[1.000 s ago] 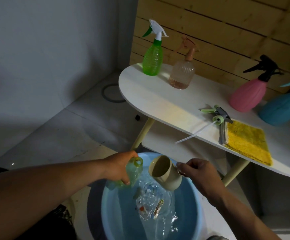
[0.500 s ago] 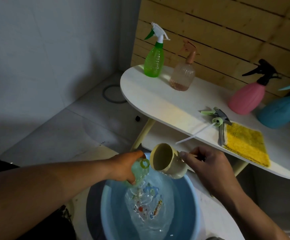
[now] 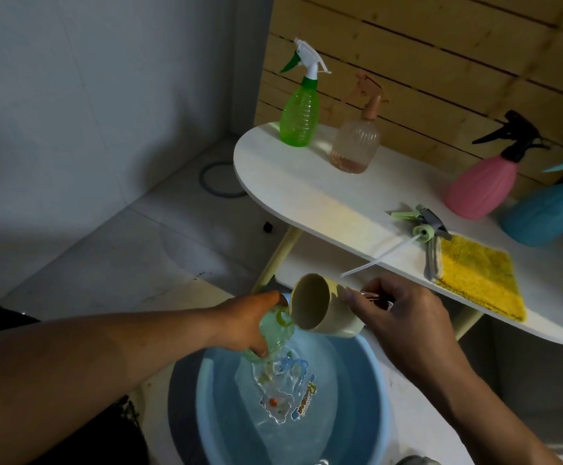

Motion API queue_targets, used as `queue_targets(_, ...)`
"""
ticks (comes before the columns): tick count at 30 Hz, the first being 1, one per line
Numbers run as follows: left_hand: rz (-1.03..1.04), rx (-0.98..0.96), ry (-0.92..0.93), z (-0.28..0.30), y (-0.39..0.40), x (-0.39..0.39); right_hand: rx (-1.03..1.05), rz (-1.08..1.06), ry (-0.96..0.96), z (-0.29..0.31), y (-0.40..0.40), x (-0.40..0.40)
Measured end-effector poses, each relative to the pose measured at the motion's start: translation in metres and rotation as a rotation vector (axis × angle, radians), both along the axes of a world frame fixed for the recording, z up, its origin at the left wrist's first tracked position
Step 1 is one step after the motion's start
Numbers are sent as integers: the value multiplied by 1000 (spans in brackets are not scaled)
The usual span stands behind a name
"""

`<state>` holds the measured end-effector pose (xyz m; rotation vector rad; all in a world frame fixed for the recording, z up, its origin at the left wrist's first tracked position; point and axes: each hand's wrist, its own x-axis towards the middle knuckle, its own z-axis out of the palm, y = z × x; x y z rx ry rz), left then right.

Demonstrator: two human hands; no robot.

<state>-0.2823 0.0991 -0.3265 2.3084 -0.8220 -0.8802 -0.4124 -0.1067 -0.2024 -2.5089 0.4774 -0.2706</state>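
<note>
Pale-green plastic bottle [image 3: 271, 331], wet so prob. slippery, light & thin-walled, hung tilted over blue basin [image 3: 376, 380], left hand [image 3: 243, 318] wrapped round its shoulder (likely best hold), neck beside tipped beige mug [image 3: 320, 312] that right hand [image 3: 404, 318] pinched by handle.

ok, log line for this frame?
left hand: holds green bottle | right hand: beige cup tilted at bottle mouth | over blue basin | phase: likely filling
</note>
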Motion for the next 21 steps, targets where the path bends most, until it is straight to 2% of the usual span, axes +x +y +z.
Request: queue_targets(21, 14, 12, -7, -3, -1, 2, -137, 66, -73, 14, 8, -5)
